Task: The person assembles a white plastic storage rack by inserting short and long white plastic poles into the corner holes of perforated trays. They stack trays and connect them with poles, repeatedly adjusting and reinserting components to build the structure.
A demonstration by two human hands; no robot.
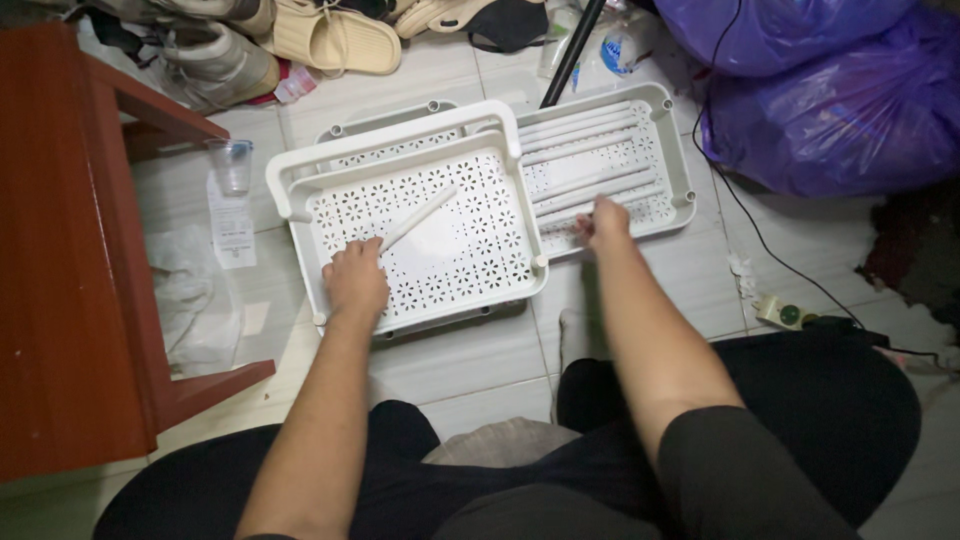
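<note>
My left hand (354, 276) grips the near end of a white plastic tube (420, 216) that slants up across a white perforated shelf tray (470, 262) lying on the tiled floor. A second white tray (668, 140) lies to the right, holding several more white tubes (585, 150). At that tray's near edge my right hand (603, 220) is closed around the end of one of these tubes. A third tray (390, 120) peeks out from under the first one at the back.
A red-brown wooden stool (70, 250) stands at the left, with a clear plastic cup (233, 163) and a paper slip beside it. Shoes and sandals (330, 38) lie at the back. Purple plastic bags (820, 90) fill the right, with a cable and power strip (785, 314).
</note>
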